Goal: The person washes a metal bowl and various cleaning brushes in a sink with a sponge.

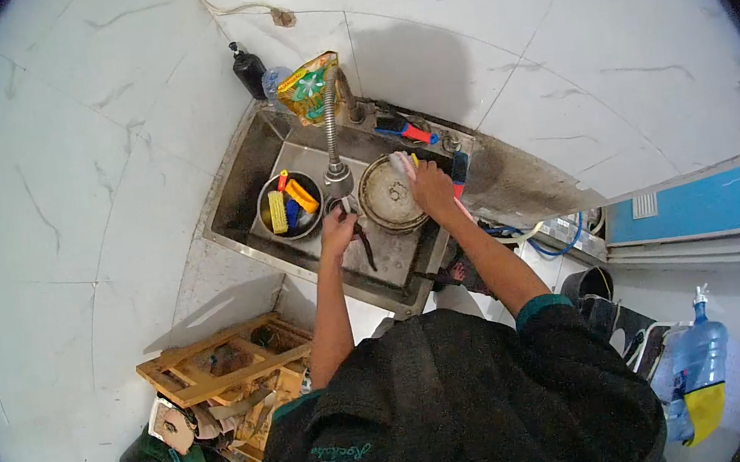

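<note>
My right hand (432,189) is closed around a pink and white brush (403,165) over a round, stained metal pan (382,198) in the steel sink (300,259). Under the faucet (335,144), my left hand (339,231) has its fingers closed at a small item too small to name. A dark, curved handle-like piece (366,248) extends just below that hand. Left of it stands a round pot (265,214) holding a yellow sponge (278,212), an orange-handled item (300,196) and a blue item (292,212).
A yellow-green packet (310,90), a clear bottle (277,84) and a black bottle (248,70) stand behind the sink. Red-and-blue brushes (418,134) lie on its back ledge. A wooden rack (212,363) is at lower left, a large blue bottle (701,348) at lower right.
</note>
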A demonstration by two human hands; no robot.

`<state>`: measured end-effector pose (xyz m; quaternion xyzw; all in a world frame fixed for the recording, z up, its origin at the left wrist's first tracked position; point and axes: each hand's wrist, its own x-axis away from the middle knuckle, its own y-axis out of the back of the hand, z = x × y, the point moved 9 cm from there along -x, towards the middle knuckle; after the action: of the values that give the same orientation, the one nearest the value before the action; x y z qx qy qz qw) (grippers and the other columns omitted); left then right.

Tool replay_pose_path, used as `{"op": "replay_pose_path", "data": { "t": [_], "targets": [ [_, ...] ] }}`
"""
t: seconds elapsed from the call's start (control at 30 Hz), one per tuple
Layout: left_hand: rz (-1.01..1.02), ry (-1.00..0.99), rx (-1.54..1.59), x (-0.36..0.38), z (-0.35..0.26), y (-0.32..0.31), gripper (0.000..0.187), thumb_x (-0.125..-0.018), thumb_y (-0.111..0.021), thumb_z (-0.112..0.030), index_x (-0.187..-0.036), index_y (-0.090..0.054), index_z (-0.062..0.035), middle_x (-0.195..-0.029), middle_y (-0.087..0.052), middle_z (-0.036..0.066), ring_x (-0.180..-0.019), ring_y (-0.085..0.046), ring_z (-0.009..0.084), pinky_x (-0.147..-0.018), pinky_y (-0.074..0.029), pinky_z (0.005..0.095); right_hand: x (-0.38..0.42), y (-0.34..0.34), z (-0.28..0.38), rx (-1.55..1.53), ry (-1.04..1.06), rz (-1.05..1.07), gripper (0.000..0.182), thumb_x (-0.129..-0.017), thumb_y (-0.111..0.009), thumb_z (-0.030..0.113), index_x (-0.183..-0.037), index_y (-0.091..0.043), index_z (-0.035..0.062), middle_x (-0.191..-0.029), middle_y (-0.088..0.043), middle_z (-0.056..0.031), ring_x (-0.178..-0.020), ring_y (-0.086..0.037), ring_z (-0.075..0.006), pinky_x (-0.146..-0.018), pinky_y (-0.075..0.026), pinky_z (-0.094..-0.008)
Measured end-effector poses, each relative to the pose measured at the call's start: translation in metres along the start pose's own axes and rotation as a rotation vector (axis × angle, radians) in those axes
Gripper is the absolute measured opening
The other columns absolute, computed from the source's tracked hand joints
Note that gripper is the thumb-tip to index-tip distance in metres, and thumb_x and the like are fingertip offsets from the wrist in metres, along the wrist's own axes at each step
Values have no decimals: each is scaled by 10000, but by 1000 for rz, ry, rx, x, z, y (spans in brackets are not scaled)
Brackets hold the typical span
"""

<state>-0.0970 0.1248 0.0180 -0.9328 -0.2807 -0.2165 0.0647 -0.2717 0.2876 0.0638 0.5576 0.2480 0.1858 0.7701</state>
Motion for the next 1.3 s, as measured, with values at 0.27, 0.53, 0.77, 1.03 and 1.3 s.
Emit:
{"op": "replay_pose_path", "data": {
  "t": [0.27, 0.53, 0.77, 1.03, 1.3],
  "targets": [
    [-73, -38, 363, 12, -3, 23, 225, -955, -530, -300, -988, -554, -78, -677, -502, -17, -552, -496, 71, -478, -423, 232, 43, -22, 119, -998, -59, 566, 333, -917, -470, 297, -1008, -564, -10, -739, -623, -154, -630, -639, -268, -562, -517, -381],
    [-89, -122, 452, 10, -16, 10, 182, -960, -499, -259, -942, -534, -82, -652, -482, -13, -488, -437, 77, -421, -354, 228, 62, -7, 117, -1203, -374, 616, 360, -935, -489, 378, -952, -567, 27, -594, -561, -52, -437, -555, -157, -401, -452, -303],
    [-174, -151, 507, 12, -8, 0, 123, -934, -514, -214, -969, -537, -98, -664, -491, -14, -506, -443, 85, -438, -348, 241, 65, -23, 121, -1217, -216, 571, 391, -925, -512, 409, -979, -579, 28, -606, -576, -67, -437, -561, -165, -413, -446, -321],
    [-50, -106, 607, 14, -8, -2, 147, -959, -484, -259, -901, -522, -129, -694, -504, -32, -551, -482, 86, -485, -376, 236, 51, -8, 123, -1002, -151, 595, 411, -937, -506, 427, -965, -577, 23, -620, -551, -35, -429, -527, -142, -402, -426, -309],
    [-38, -76, 718, 20, 1, 1, 145, -944, -492, -229, -1042, -464, -127, -751, -523, 6, -573, -505, 114, -483, -391, 240, 55, 4, 135, -1021, -250, 630, 383, -941, -499, 396, -858, -578, 31, -584, -578, -61, -432, -544, -150, -394, -421, -298]
  ]
}}
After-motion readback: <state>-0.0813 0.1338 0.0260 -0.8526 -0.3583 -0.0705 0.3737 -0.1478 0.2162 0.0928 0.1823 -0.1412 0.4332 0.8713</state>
